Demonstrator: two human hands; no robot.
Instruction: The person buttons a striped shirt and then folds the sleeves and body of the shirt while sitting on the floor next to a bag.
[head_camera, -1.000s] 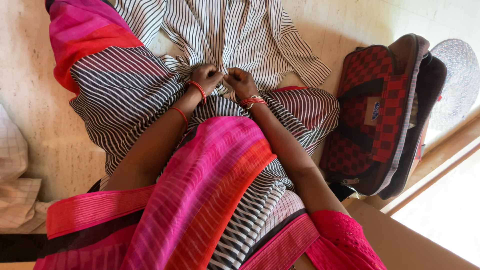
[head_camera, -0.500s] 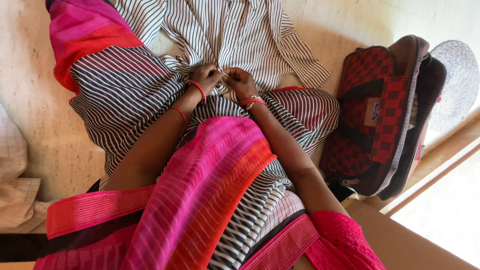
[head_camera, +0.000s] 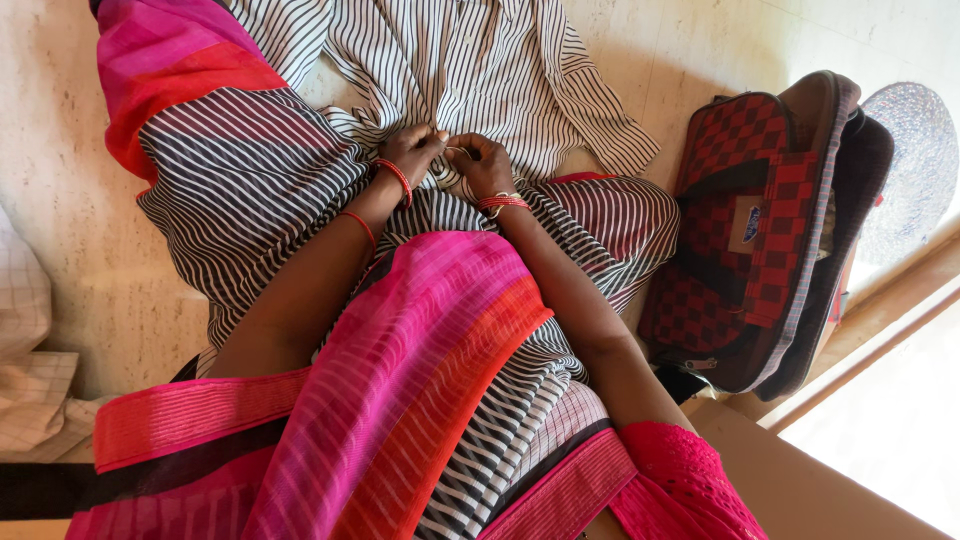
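A white shirt with thin dark stripes (head_camera: 470, 70) lies spread on the pale floor in front of my lap. My left hand (head_camera: 412, 150) and my right hand (head_camera: 480, 162) meet at the shirt's lower front edge, both pinching its cloth close together. Red bangles circle both wrists. What sits between the fingertips is too small to tell. A striped black-and-white and pink sari (head_camera: 400, 380) covers my legs below the hands.
A red-and-black checked bag (head_camera: 760, 230) stands at the right, with a round woven mat (head_camera: 915, 170) behind it. A wooden ledge (head_camera: 880, 340) runs along the lower right. Folded checked cloth (head_camera: 25, 370) lies at the left edge.
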